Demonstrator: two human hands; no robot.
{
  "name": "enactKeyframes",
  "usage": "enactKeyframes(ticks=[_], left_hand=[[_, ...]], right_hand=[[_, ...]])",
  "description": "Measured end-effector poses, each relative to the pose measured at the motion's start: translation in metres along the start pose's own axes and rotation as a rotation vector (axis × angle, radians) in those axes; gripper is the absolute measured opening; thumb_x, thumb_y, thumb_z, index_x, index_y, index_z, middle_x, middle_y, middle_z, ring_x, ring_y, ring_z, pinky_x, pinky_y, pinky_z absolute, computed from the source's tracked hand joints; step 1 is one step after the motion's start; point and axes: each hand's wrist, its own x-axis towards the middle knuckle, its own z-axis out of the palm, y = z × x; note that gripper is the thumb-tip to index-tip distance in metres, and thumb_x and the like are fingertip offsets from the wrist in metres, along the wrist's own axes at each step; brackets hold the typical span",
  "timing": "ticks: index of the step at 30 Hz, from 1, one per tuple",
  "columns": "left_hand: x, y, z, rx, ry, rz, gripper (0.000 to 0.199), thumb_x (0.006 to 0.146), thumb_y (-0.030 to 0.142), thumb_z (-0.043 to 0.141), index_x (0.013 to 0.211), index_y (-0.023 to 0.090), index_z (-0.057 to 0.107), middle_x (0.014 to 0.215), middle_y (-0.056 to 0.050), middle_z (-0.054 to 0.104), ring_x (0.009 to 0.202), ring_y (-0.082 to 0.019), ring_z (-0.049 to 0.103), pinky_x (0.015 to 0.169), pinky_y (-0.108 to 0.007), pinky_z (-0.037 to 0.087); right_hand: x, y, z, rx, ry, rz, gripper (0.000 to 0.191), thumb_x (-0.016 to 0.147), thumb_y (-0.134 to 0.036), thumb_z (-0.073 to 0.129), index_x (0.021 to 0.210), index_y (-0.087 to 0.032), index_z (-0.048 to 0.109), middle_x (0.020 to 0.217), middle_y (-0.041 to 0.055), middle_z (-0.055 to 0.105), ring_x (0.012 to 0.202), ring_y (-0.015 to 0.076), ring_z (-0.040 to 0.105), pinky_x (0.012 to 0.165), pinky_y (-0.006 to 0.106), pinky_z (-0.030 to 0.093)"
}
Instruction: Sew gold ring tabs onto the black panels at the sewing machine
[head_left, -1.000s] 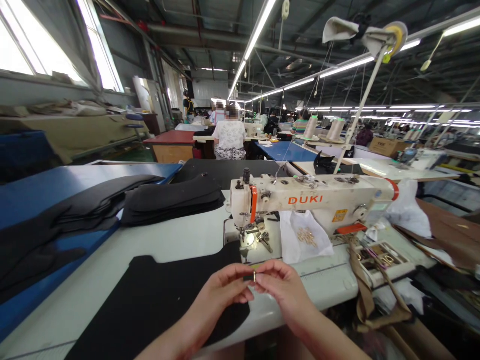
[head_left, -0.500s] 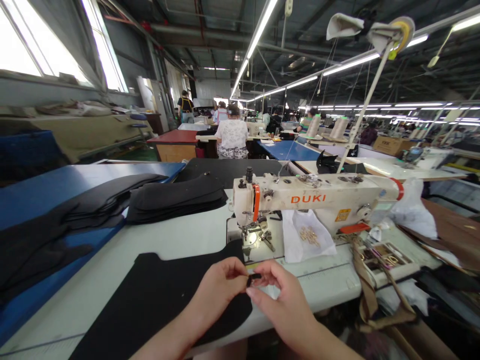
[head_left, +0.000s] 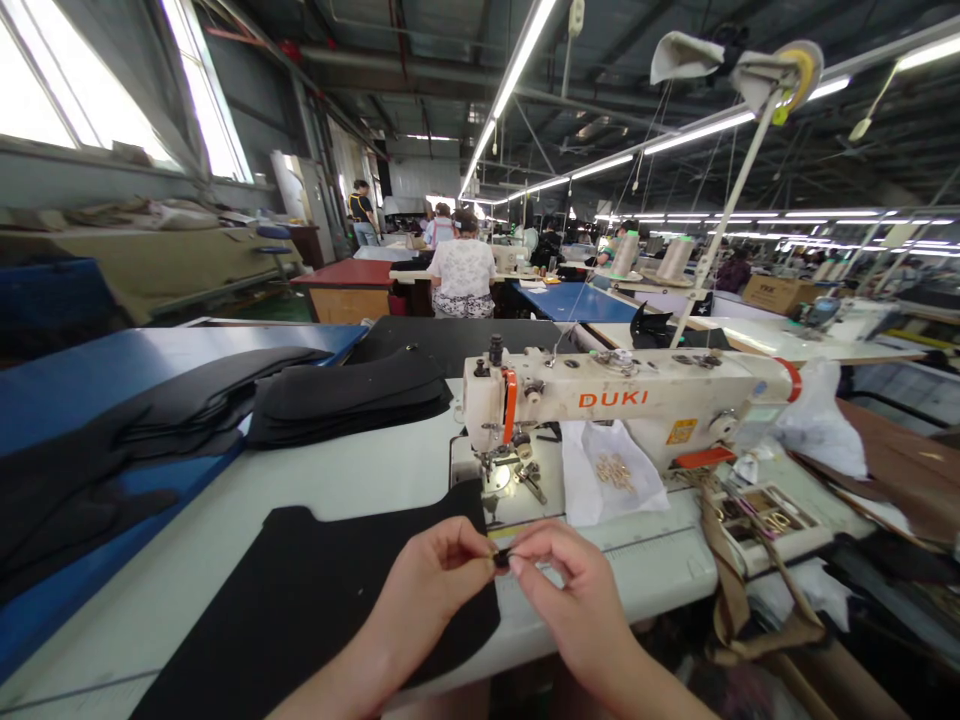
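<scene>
In the head view, a large workshop with strip lights and seated workers stretches out behind a white sewing machine, which stands on a pale bench. On the near side of the machine, below its needle end, a small dark piece is pinched between both hands: the left hand's grip is closed on one end, the right hand's on the other. A black fabric panel lies left of the machine's needle area, partly beneath the left hand. Under the machine's arm, a white cloth carries small gold-coloured pieces. A stack of dark fabric pieces sits left of the machine.
</scene>
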Motion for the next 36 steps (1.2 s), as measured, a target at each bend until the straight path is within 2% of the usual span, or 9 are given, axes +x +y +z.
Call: enactKeyframes(ticks=[6,10,15,24,27,31,36], left_hand=[[-0.001,0.004,0.000,-0.078,-0.012,-0.002,0.017,0.056,0.024,0.072,0.059,0.017,0.057,0.062,0.002,0.065,0.063,-0.014,0.060,0.067,-0.025,0.047],[-0.003,0.007,0.001,-0.128,-0.015,-0.018,0.017,0.057,0.023,0.073,0.061,0.016,0.058,0.061,0.002,0.065,0.062,-0.012,0.060,0.065,-0.022,0.046],[-0.005,0.010,0.002,-0.275,-0.080,-0.035,0.026,0.056,0.023,0.078,0.077,0.017,0.065,0.073,0.000,0.070,0.071,-0.015,0.064,0.074,-0.026,0.048],[-0.005,0.000,0.007,-0.118,0.108,0.129,0.014,0.058,0.026,0.076,0.065,0.017,0.068,0.063,0.002,0.067,0.060,-0.011,0.059,0.060,-0.020,0.047],[-0.007,-0.003,0.007,-0.068,0.155,0.187,0.013,0.060,0.027,0.074,0.066,0.018,0.067,0.063,0.002,0.067,0.060,-0.013,0.060,0.058,-0.021,0.048],[-0.010,-0.008,0.005,0.032,0.166,0.231,0.012,0.064,0.029,0.072,0.069,0.019,0.067,0.065,0.001,0.068,0.061,-0.014,0.061,0.058,-0.021,0.048],[-0.011,-0.013,0.001,0.114,0.155,0.257,0.010,0.067,0.029,0.070,0.072,0.020,0.068,0.068,0.001,0.068,0.063,-0.015,0.061,0.059,-0.021,0.048]], right_hand=[[0.001,0.002,0.003,0.115,0.061,0.056,0.007,0.071,-0.015,0.062,0.066,-0.018,0.066,0.081,0.0045,0.066,0.078,0.0166,0.063,0.072,0.026,0.050],[0.003,0.003,0.007,0.156,0.118,0.099,0.005,0.068,-0.016,0.064,0.063,-0.018,0.066,0.078,0.0051,0.068,0.072,0.0162,0.064,0.066,0.025,0.051],[0.005,0.004,0.010,0.184,0.152,0.113,0.005,0.065,-0.015,0.064,0.061,-0.018,0.064,0.074,0.0042,0.068,0.064,0.0143,0.063,0.060,0.023,0.050],[0.001,0.003,0.011,0.145,0.126,0.044,0.004,0.070,-0.017,0.065,0.067,-0.019,0.067,0.080,0.0046,0.070,0.073,0.0159,0.066,0.067,0.024,0.053],[-0.001,0.004,0.008,0.109,0.106,0.080,0.003,0.072,-0.020,0.066,0.073,-0.019,0.068,0.081,0.0049,0.071,0.073,0.0165,0.066,0.067,0.025,0.053],[0.001,0.003,0.001,0.038,0.062,0.119,0.009,0.072,-0.022,0.068,0.080,-0.019,0.070,0.077,0.0035,0.071,0.069,0.0163,0.065,0.065,0.025,0.052],[0.007,-0.001,-0.007,-0.080,-0.046,0.047,0.009,0.075,-0.023,0.066,0.079,-0.021,0.074,0.072,0.0014,0.068,0.064,0.0148,0.061,0.061,0.024,0.048]])
